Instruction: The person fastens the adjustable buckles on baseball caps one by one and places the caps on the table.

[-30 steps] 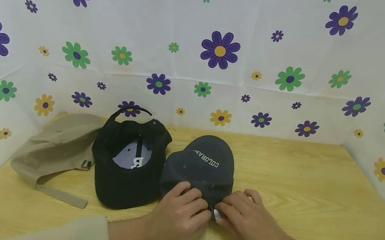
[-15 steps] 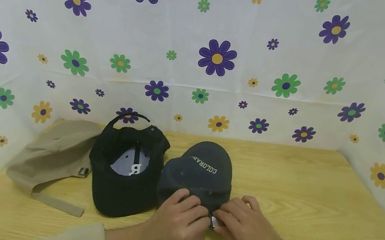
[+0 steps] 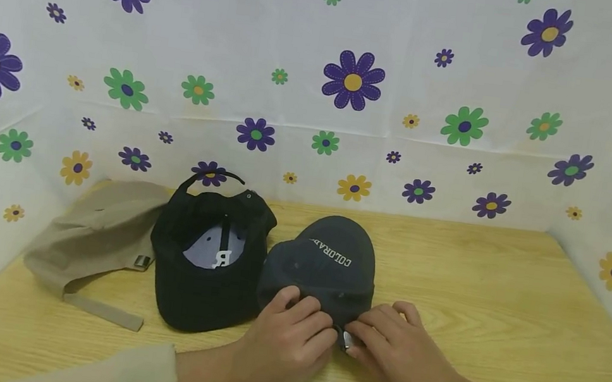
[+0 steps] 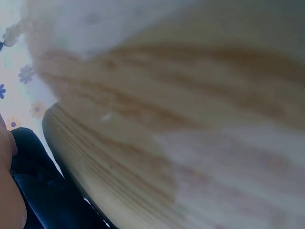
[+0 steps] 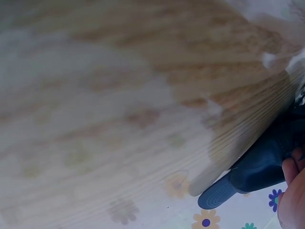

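A dark navy cap (image 3: 325, 270) with white "COLORADO"-style lettering, its last part hidden, lies on the table with its strap end toward me. My left hand (image 3: 287, 342) grips the back edge left of the strap, fingers curled. My right hand (image 3: 400, 355) pinches the strap beside its shiny metal buckle (image 3: 346, 340). The two hands nearly meet at the buckle. In the left wrist view the navy cap (image 4: 40, 181) shows beside the fingers at the lower left. The right wrist view has the cap (image 5: 262, 162) at the lower right, fingertips against it.
Left of the navy cap, a black cap (image 3: 200, 305) lies upturned, its strap (image 3: 211, 173) arching up. A beige cap (image 3: 101, 223) sits farther left, its loose strap (image 3: 104, 311) trailing on the wooden table (image 3: 472, 288). A flowered white cloth (image 3: 408, 12) hangs behind and at both sides.
The head view dips and returns slightly, shifting everything in it. Both hands keep their hold on the navy cap's strap end, and the caps stay in place.
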`<state>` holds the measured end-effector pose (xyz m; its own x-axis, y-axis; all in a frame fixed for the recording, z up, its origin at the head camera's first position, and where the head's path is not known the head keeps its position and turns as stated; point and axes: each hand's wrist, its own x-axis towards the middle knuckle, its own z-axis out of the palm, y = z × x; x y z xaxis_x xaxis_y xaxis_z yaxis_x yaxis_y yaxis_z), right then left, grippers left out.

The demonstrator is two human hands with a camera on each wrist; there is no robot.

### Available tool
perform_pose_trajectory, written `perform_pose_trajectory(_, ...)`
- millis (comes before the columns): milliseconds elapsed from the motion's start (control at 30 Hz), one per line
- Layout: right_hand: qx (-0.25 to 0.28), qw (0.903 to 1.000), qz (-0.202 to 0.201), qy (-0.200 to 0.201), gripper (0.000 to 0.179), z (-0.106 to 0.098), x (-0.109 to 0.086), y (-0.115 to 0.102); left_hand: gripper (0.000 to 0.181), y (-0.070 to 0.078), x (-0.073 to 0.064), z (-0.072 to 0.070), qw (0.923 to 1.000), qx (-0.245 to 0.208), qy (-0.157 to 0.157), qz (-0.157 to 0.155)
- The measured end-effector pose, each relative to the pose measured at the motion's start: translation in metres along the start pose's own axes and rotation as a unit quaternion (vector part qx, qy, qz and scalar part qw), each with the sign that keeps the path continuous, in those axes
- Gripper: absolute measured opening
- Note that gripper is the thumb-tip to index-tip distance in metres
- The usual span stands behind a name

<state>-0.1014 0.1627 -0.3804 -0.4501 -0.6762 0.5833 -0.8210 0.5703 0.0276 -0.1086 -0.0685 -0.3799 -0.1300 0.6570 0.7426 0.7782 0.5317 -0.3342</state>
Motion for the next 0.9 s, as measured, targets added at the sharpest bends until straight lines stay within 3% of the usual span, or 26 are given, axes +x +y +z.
perform_pose_trajectory(233,0.004,0.9998,0.008,-0.015,0.029,-0.0009,-0.0013,0.0009,0.025,-0.002,0.0014,0.0016,0.9996,-0.009,0.018,0.018)
perform_pose_trajectory(400,0.011,0.9999,0.001,-0.007,0.03,-0.0013,-0.001,0.0002,0.024,-0.0018,-0.0016,0.0032,0.9997,-0.012,0.006,0.021)
perform_pose_trajectory(900,0.03,0.9984,0.017,-0.045,0.028,0.0002,-0.0004,0.0001,0.026,-0.0015,-0.0019,0.0015,0.9985,-0.041,-0.027,0.023)
